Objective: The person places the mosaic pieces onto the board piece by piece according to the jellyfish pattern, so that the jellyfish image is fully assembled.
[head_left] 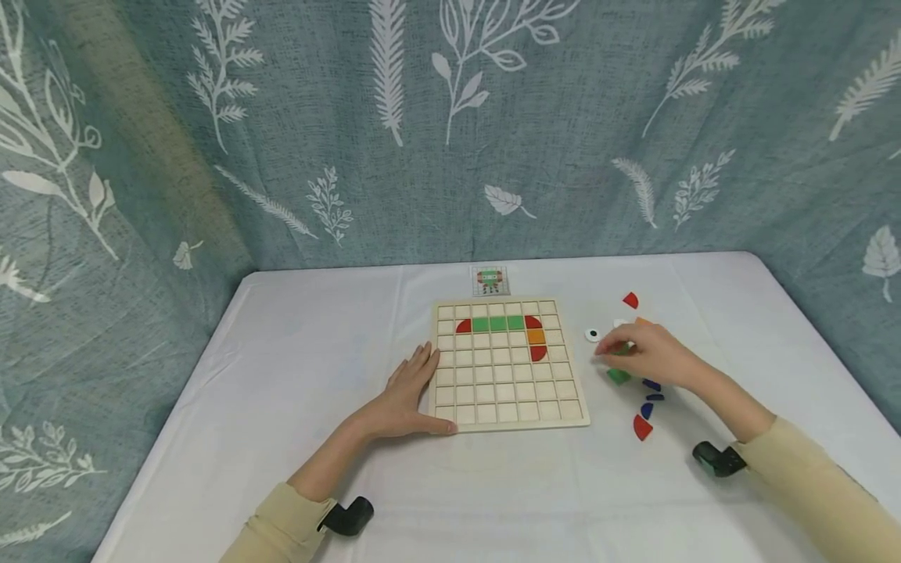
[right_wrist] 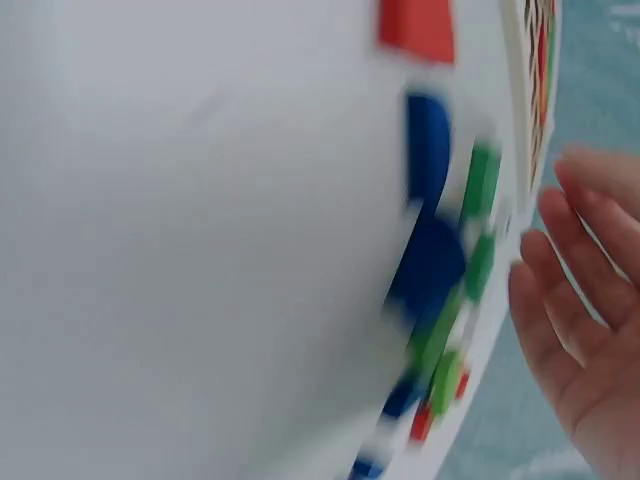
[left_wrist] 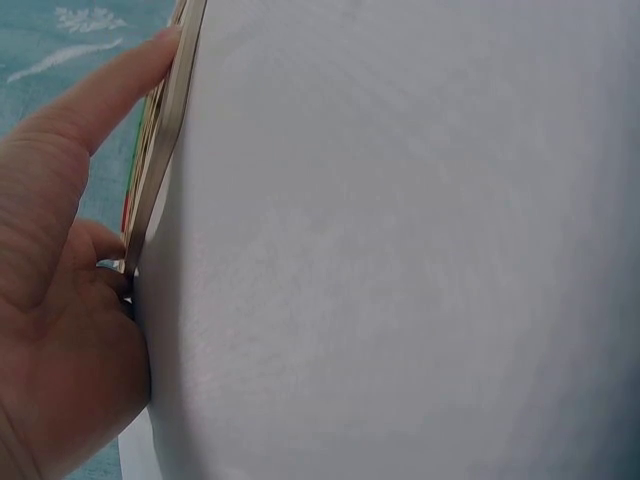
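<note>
Head view: illumination is even and diffuse; the white worktop (head_left: 225,422) appears bright, with faint, soft-edged shadow beneath the right hand (head_left: 647,356). Left wrist view: exposure is dimmer and greyish; soft shadow borders the board (left_wrist: 162,150), and the right margin darkens. Right wrist view: the coloured pieces (right_wrist: 430,262) are strongly blurred.

A blue-grey curtain (head_left: 415,188) hung behind the table's (head_left: 317,328) far edge and past its left and right edges, printed with white leaves and sprigs. One leaf print (head_left: 507,201) sat just above the middle of the far edge; a leafy branch print (head_left: 45,461) lay beyond the left edge. A tan band (head_left: 151,117) ran down toward the far left corner. A white cloth (head_left: 493,493), faintly creased, covered the table to its rounded far corners.
</note>
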A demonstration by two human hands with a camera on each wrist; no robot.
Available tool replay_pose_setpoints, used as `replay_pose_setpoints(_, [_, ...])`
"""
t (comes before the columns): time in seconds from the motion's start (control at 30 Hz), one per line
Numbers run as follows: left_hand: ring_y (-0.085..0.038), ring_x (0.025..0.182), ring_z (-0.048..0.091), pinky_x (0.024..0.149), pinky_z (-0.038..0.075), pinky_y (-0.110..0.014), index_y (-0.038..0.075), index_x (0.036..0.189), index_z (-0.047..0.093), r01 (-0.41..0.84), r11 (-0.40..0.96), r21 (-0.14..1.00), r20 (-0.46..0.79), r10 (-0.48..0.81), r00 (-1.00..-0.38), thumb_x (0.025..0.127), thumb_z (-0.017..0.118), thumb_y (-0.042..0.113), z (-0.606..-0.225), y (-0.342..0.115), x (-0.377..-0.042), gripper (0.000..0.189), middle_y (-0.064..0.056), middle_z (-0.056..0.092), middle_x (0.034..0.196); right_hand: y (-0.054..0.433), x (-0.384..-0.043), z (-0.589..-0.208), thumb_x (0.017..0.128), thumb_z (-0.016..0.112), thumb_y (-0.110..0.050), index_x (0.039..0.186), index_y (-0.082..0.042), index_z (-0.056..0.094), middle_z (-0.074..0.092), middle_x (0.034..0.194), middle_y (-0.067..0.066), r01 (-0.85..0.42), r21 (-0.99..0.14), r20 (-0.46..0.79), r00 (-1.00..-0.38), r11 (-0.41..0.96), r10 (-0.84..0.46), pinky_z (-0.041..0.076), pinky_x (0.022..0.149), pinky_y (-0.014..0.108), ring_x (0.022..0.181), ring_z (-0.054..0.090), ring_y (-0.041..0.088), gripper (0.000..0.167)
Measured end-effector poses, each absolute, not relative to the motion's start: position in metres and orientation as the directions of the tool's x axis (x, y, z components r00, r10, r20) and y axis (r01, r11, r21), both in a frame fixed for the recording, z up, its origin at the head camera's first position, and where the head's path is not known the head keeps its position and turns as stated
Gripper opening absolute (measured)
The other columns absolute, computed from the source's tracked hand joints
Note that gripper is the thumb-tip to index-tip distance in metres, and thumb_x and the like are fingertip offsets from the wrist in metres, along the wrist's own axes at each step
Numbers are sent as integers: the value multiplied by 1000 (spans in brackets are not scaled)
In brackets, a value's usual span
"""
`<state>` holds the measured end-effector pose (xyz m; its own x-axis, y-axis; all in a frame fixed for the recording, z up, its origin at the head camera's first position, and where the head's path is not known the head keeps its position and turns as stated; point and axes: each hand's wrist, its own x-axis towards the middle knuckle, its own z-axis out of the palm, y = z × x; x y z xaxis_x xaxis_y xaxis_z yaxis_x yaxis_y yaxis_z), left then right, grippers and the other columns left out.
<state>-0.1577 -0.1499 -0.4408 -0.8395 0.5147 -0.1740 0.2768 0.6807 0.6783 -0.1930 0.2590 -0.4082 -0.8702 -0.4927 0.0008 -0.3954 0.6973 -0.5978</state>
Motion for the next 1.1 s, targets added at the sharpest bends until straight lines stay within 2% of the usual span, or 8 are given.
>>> replay_pose_setpoints(0.13, [-23,148,-10,118,-5,-46,3,156,5,266,685,679,-182,508,-842,75,81,51,-441,-150,-158,121,-12,-7,162,281,-179,-405,86,75,-13,103,-17,71,67,103,-7,-377,-564,-85,-859,735,-506,52,77,31,91,58,14,17])
replay_pose_setpoints(0.33, [-24,148,-10,118,-5,-46,3,156,5,265,686,678,-179,503,-845,74,81,51,-441,-152,-158,121,-11,-7,162,287,-174,-415,86,76,-12,105,-18,69,65,106,-9,-415,-545,-52,-850,728,-524,52,84,33,102,55,18,22])
replay_pose_setpoints(0.43, [-23,148,-10,118,-5,-45,3,156,5,268,686,676,-181,507,-843,74,80,51,-441,-151,-158,121,-11,-7,162,286,-175,-418,84,77,-11,104,-19,69,64,104,-11,-442,-542,-14,-846,715,-533,51,84,34,101,55,16,23])
replay_pose_setpoints(0.57, [-23,148,-10,118,-4,-45,3,156,5,271,686,676,-180,509,-841,74,81,51,-442,-150,-158,121,-11,-7,162,282,-178,-421,84,78,-13,101,-19,69,64,99,-12,-441,-545,-9,-848,713,-531,50,77,29,92,54,12,20])
replay_pose_setpoints(0.67, [-23,148,-10,118,-5,-45,3,156,5,271,682,679,-178,511,-841,74,81,51,-441,-150,-158,121,-12,-6,162,271,-183,-423,83,79,-13,97,-18,69,64,94,-11,-424,-578,6,-857,698,-515,50,71,26,85,54,11,19])
replay_pose_setpoints(0.87, [-22,148,-10,118,-5,-45,3,156,5,266,682,681,-182,509,-841,74,81,51,-441,-150,-157,121,-11,-7,162,222,-198,-421,84,78,-15,96,-19,69,66,92,-10,-476,-607,86,-835,636,-543,50,68,29,84,56,13,16])
replay_pose_setpoints(1.1, [-22,148,-10,118,-4,-45,3,156,7,273,688,672,-176,506,-844,74,81,52,-442,-149,-158,121,-12,-5,163,174,-214,-417,88,73,-14,100,-15,71,67,100,-4,-560,-535,104,-787,633,-607,50,77,35,93,57,18,12])
